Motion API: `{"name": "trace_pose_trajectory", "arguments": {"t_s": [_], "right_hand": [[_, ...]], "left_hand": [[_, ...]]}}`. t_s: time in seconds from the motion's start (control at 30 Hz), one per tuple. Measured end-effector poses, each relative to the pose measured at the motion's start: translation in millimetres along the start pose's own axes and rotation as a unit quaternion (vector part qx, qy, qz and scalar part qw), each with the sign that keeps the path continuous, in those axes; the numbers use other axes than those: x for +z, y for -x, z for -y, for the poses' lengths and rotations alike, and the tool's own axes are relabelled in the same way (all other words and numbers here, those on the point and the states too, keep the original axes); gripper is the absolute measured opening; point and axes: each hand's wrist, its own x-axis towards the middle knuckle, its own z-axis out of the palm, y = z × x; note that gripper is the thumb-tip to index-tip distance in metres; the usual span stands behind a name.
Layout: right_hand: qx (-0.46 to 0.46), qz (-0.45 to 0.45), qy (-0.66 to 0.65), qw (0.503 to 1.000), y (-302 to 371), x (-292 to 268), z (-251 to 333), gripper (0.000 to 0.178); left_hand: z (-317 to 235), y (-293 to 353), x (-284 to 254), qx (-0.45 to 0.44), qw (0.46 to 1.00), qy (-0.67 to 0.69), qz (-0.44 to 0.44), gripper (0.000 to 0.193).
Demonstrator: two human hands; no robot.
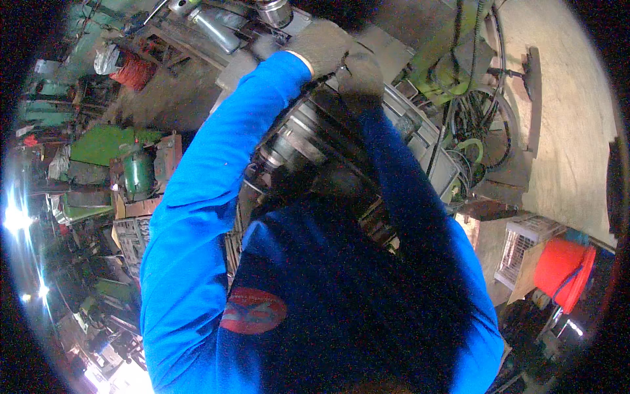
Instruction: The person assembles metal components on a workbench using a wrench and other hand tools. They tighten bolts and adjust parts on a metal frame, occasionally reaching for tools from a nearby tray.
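My left hand [320, 50] and my right hand [361, 71], both in dull grey-brown gloves, are side by side at the top centre, over a metal machine. Their fingers look curled in, and whatever they grip is hidden by the gloves and shadow. Just beyond the left hand is a round, shiny metal machine part [275, 12]. Below the hands, between my blue-sleeved forearms, lie worn cylindrical metal parts [295, 148] in deep shade. A grey ribbed metal surface [425, 134] shows to the right of my right forearm.
Right of the machine stand a green machine body [453, 62] and coiled dark cables [482, 125]. Lower right are a red bucket [563, 272] and a white wire crate [525, 246]. On the left are a green cylinder tank [138, 173] and a red container [134, 69].
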Motion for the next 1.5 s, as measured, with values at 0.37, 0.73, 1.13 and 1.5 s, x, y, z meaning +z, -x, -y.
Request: {"name": "trace_pose_trajectory", "arguments": {"t_s": [0.37,0.73,1.13,1.5], "right_hand": [[0.068,-0.005,0.118,0.991,6,13,13,0.025],[0.087,-0.02,0.059,0.994,4,11,19,0.027],[0.165,0.178,-0.014,0.97,-16,-19,13,0.041],[0.143,0.154,-0.084,0.974,-23,-25,15,0.039]], "left_hand": [[7,2,13,-0.013,0.999,-0.031,0.007,0.023],[6,6,16,-0.001,0.999,-0.023,-0.029,0.022],[-12,4,-8,-0.085,0.996,-0.006,0.03,0.024],[-7,4,-1,-0.053,0.998,-0.023,0.024,0.031]]}}
